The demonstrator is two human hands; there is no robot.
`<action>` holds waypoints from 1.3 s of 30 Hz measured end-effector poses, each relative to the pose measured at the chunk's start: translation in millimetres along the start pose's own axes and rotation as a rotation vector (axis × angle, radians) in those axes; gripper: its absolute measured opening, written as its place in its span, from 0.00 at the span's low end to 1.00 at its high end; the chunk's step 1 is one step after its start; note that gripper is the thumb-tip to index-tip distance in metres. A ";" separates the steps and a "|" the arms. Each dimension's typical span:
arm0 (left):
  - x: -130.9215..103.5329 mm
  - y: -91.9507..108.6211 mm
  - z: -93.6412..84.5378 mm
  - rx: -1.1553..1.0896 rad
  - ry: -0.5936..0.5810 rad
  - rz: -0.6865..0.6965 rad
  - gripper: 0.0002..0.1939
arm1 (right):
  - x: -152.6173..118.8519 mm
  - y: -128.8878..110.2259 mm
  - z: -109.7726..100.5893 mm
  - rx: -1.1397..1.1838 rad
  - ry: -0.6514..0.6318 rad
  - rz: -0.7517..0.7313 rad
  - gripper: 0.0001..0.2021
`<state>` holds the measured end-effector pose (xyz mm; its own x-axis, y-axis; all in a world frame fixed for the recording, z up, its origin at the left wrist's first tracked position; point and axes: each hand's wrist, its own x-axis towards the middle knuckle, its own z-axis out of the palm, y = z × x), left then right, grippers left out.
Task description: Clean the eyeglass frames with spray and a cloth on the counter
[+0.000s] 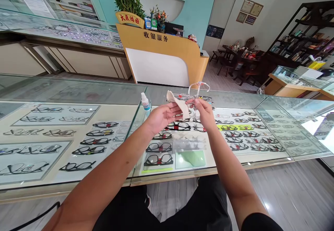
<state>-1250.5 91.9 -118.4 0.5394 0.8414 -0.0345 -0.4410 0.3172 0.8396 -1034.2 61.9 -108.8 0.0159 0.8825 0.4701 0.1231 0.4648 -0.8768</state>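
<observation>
My left hand (164, 116) has a cream cleaning cloth (183, 108) between its thumb and fingers, the cloth's upper edge curling upward. To its right, my right hand (205, 114) pinches a pair of clear-framed eyeglasses (199, 84) with a small red mark near the top. The eyeglasses are raised above the glass counter, and part of them is hidden behind my fingers. The two hands are close together; whether the cloth touches the frame I cannot tell. A white spray bottle (145, 102) with a blue label stands upright on the counter, left of my left hand.
Beneath my arms runs a glass display counter (208, 171) with rows of eyeglasses inside. Under its glass lies a green cloth (190, 159). A wooden cashier desk (161, 43) stands beyond, with another display case (78, 32) at its left. A dark shelf (300, 32) is at far right.
</observation>
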 end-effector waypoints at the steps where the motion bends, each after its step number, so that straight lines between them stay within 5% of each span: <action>1: 0.2 -1.6 0.4 0.043 0.022 0.022 0.21 | 0.1 1.2 0.3 0.007 0.001 0.009 0.24; 7: 5.1 -21.0 0.3 0.202 0.168 0.129 0.25 | -2.3 10.5 12.5 0.074 0.013 -0.007 0.25; 16: 0.8 -31.6 12.1 0.332 0.150 0.288 0.25 | -12.8 13.1 32.4 0.084 0.022 -0.016 0.23; 21: -1.1 -30.2 18.7 0.334 0.207 0.253 0.24 | -19.8 11.0 42.6 0.043 0.033 -0.032 0.25; 30: 0.6 -27.5 7.8 0.372 0.135 0.143 0.19 | -16.4 21.5 36.8 0.157 0.056 0.088 0.26; 39: -1.4 -25.7 13.7 0.397 0.155 0.226 0.23 | -16.5 20.5 38.3 0.146 0.007 0.024 0.22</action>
<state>-1230.2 76.5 -132.5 0.3350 0.9349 0.1173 -0.2107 -0.0470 0.9764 -1070.0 59.6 -138.4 0.0239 0.8931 0.4492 -0.0229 0.4497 -0.8929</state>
